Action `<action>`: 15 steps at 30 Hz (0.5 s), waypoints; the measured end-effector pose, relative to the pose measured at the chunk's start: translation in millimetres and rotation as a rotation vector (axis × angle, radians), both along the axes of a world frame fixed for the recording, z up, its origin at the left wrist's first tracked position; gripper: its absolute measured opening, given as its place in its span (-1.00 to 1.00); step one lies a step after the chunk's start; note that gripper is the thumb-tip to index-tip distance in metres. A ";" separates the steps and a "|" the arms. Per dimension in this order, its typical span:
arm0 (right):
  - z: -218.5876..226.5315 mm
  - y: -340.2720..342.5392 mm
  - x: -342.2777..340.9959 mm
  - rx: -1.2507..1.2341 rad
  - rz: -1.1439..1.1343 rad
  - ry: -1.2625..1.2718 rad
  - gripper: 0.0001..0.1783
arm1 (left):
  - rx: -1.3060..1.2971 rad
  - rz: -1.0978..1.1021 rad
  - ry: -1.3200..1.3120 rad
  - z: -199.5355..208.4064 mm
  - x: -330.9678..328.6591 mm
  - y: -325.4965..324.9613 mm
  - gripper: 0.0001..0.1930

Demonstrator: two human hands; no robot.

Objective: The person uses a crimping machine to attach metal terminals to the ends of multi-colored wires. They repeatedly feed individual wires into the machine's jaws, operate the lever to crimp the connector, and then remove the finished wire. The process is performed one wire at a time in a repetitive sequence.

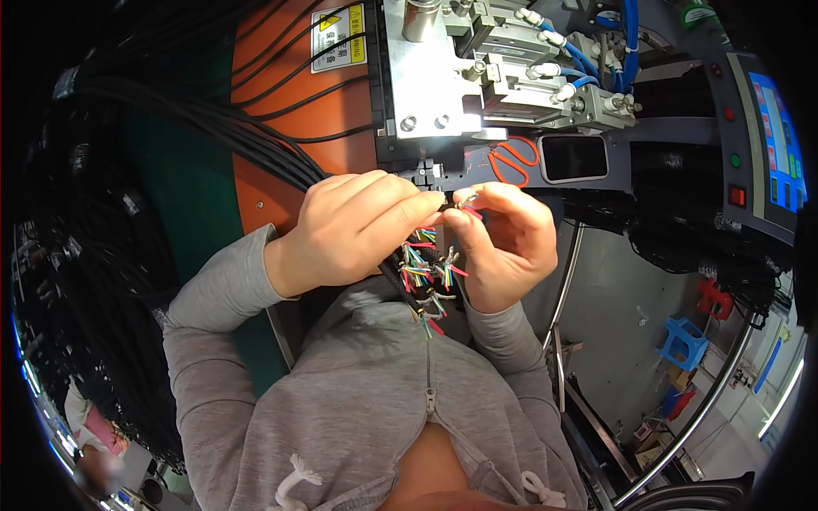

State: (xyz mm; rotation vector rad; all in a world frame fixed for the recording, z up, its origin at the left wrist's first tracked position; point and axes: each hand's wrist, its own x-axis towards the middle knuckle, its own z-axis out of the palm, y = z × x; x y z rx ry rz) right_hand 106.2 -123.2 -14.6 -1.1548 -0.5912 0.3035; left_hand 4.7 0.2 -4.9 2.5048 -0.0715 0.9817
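Observation:
My left hand (354, 228) is closed round a black cable near its stripped end. Close beside it, my right hand (511, 243) pinches the bare wire end (467, 203) between thumb and fingertips, where a bit of red and silvery strand shows. Below both hands hang several more black cables with stripped ends, fanning into thin coloured wires (417, 274) in red, blue, green, yellow and white. A long bundle of black cables (204, 106) runs in from the left toward my left hand.
A metal machine (426, 72) with pneumatic cylinders (532, 64) and blue hoses stands just beyond my hands. Red-handled scissors (514, 162) and a phone (575, 159) lie at its right. A control panel with a screen (777, 145) is far right; a blue stool (683, 343) stands on the floor.

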 end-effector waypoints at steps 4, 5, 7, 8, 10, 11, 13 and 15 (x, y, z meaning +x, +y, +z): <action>-14.4 1.0 15.2 -0.118 -0.032 -0.557 -0.81 | -0.018 0.046 -0.001 -1.6 0.3 -2.3 -0.75; -12.4 -0.1 17.2 -0.176 0.022 -0.530 -0.83 | -0.022 0.040 0.021 -1.1 -0.2 -1.6 -0.76; -12.7 -1.7 21.8 -0.178 0.182 -0.191 -0.82 | -0.032 0.021 0.065 -0.1 -1.4 -0.1 -0.76; -12.8 -2.1 22.9 -0.177 0.258 -0.020 -0.82 | -0.038 0.021 0.079 -0.6 -0.6 -0.6 -0.76; -12.0 -0.1 19.9 -0.199 0.102 -0.167 -0.80 | -0.050 0.029 0.109 -1.7 1.0 -2.6 -0.76; -12.5 -0.9 19.8 -0.238 0.019 -0.367 -0.79 | -0.060 0.046 0.136 -1.1 1.0 -3.8 -0.79; -12.7 1.0 17.6 -0.285 -0.127 -0.694 -0.81 | 0.012 0.082 0.190 0.6 -2.0 -5.9 -0.80; -8.2 -1.0 23.3 -0.384 -0.030 -0.723 -0.82 | 0.054 0.097 0.219 2.3 -2.7 -6.2 -0.80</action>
